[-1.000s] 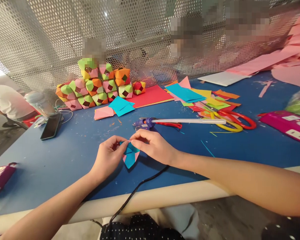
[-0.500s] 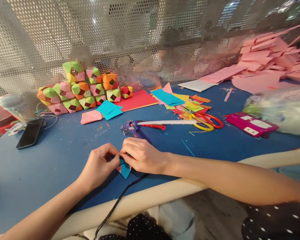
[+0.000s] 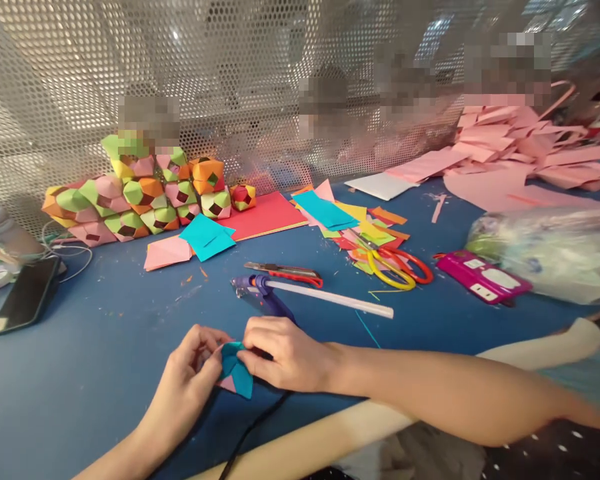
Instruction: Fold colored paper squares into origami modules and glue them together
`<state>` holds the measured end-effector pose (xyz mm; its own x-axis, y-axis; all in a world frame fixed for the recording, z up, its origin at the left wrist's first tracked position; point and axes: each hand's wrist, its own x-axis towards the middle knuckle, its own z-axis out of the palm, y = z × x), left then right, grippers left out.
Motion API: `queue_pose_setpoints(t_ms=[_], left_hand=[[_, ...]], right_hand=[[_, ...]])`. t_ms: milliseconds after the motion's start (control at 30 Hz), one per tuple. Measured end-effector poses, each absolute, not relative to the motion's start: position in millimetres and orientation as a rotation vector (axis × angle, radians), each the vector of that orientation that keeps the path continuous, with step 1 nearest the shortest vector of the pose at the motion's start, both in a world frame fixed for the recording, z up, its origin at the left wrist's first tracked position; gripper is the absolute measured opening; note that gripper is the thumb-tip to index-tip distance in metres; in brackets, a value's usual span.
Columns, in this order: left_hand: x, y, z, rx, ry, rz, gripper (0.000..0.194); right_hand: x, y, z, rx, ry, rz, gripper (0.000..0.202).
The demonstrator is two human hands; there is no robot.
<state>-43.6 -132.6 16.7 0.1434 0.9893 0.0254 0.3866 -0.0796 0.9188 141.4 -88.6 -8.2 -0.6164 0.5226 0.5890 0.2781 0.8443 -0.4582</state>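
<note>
A small folded paper piece, blue with a pink part, is held low over the blue table between both hands. My left hand pinches its left side, fingers curled behind the paper. On its upper right edge, my right hand grips with thumb and fingers. Just beyond my right hand lies a purple glue gun with a long clear glue stick sticking out of its back. A red utility knife rests right behind the glue gun.
Stacked folded-paper balls stand at the back left, near blue paper squares. Yellow-and-red scissors lie on paper scraps. A magenta power strip, plastic bag and pink strips occupy the right. A phone lies left.
The view has shifted, so the table things sit lower and mostly further left. The paper piece is turned and shows more of its blue and pink faces between my hands.
</note>
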Motion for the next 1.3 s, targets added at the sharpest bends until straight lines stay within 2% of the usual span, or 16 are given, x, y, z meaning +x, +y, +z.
queue_pose_setpoints(t_ms=[167,367,600,767,1067,1200,1300], left_hand=[[-42.8,-131.5,7.8,1.447,1.229,0.811,0.022],[-46.3,-128.4,1.0,1.320,1.172,0.878,0.025],[-47.1,-131.9,6.7,1.378,1.103,0.865,0.014],[-50.8,-131.7,3.0,1.586,1.204,0.867,0.016],[-53.5,-130.5,0.4,1.709,1.376,0.933,0.013],[-46.5,-132.4,9.4,1.428,1.240,0.909,0.010],[-42.5,-130.8,15.0,1.329,1.156,0.918,0.017]], right_hand=[[142.0,-84.8,-9.9,-0.598,-2.309,0.319,0.025],[143.4,-83.6,-8.9,-0.596,-2.329,0.285,0.024],[145.5,-89.9,1.1,-0.654,-2.326,0.250,0.031],[146.8,-90.1,1.8,-0.637,-2.322,0.279,0.025],[144.4,-91.6,-1.5,-0.710,-2.393,0.173,0.029],[147.1,-91.5,1.6,-0.707,-2.374,0.303,0.031],[149.1,-90.6,1.4,-0.726,-2.331,0.433,0.031]])
